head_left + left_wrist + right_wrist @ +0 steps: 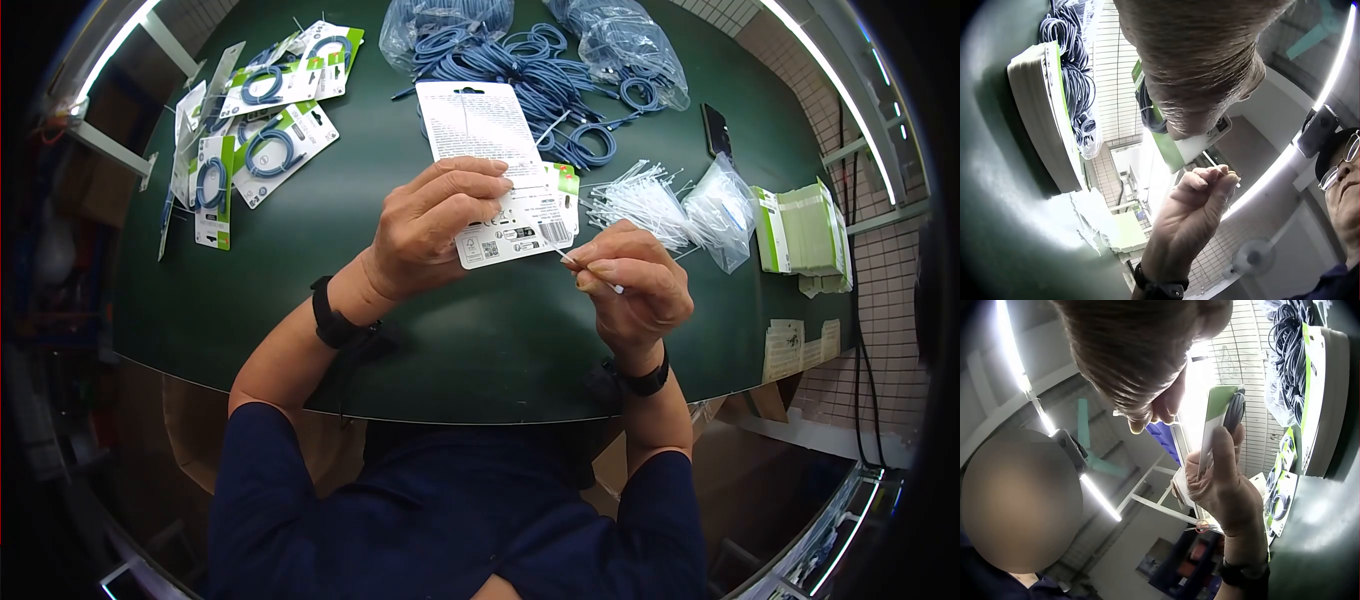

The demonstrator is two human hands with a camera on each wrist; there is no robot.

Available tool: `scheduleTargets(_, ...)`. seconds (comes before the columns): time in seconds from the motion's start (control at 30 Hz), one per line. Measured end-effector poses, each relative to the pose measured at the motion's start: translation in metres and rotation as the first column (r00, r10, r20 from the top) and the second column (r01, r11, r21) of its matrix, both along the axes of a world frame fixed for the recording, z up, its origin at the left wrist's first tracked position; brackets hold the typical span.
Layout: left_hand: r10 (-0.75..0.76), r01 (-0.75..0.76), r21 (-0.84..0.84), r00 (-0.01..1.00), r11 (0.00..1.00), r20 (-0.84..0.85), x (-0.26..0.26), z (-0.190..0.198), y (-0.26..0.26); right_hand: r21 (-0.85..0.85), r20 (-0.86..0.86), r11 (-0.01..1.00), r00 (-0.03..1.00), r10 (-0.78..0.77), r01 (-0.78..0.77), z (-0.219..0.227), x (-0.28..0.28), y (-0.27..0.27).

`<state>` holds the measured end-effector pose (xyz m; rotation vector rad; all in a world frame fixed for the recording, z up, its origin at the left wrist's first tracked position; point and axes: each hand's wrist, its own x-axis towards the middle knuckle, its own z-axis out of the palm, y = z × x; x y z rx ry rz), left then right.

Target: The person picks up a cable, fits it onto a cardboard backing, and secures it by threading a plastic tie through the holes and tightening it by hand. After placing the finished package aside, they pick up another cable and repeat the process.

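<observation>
My left hand grips a white packaging card, its printed back with text and a barcode facing up in the head view. On the card's other side a coiled blue-grey cable shows in the right wrist view. Close to the card's lower right corner, my right hand pinches a thin white cable tie between thumb and fingers. The tie's strip runs toward the card's edge. Behind the held card lies a stack of cards with a green edge.
Finished-looking carded cables lie heaped at the left. Loose blue cables and plastic bags fill the back. White cable ties, a bag of ties, a phone and a green-edged card stack stand at the right.
</observation>
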<state>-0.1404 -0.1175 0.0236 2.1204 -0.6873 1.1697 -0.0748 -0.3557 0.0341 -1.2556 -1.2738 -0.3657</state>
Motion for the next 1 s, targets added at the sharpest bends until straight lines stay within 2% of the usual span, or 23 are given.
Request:
scheduleTargets(0.23,-0.032,0.032,-0.003,0.999,0.999,-0.033,-0.004,0.003,-0.006,-0.093,0.013,0.994,0.999,-0.048,0.049,-0.001,0.0,0.009)
scheduleTargets(0.37,-0.02,0.021,0.063,1.0,0.998,-0.012,-0.012,0.01,-0.013,-0.126,0.049,0.99,0.997,-0.051,0.057,0.002,0.003,0.008)
scheduleTargets(0.47,0.033,-0.044,0.199,0.998,0.979,0.058,-0.023,0.019,-0.021,-0.148,-0.042,0.989,0.999,0.018,-0.024,0.008,0.003,0.003)
scheduleTargets(0.5,0.033,-0.044,0.199,0.998,0.979,0.061,-0.029,0.023,-0.023,-0.148,-0.039,0.989,0.999,0.017,-0.023,0.01,0.004,0.001)
scheduleTargets(0.6,0.165,-0.194,0.352,0.98,0.916,0.112,-0.047,0.04,-0.029,-0.15,-0.115,0.98,0.987,0.115,-0.132,0.015,0.006,-0.003)
scheduleTargets(0.77,0.151,-0.187,0.375,0.981,0.908,0.125,-0.061,0.056,-0.04,-0.19,-0.24,0.955,0.954,0.179,-0.227,0.026,0.002,-0.01)
scheduleTargets(0.87,0.045,-0.058,0.245,0.997,0.968,0.057,-0.061,0.057,-0.044,-0.141,-0.327,0.919,0.893,0.308,-0.369,0.023,0.005,-0.013)
scheduleTargets(0.9,0.042,-0.054,0.246,0.998,0.968,0.055,-0.06,0.055,-0.046,-0.139,-0.329,0.92,0.894,0.305,-0.366,0.023,0.003,-0.014)
scheduleTargets(1.0,-0.104,0.097,-0.076,0.99,0.992,-0.092,-0.055,0.044,-0.048,0.055,-0.596,0.937,0.742,0.308,-0.345,0.023,-0.004,-0.016)
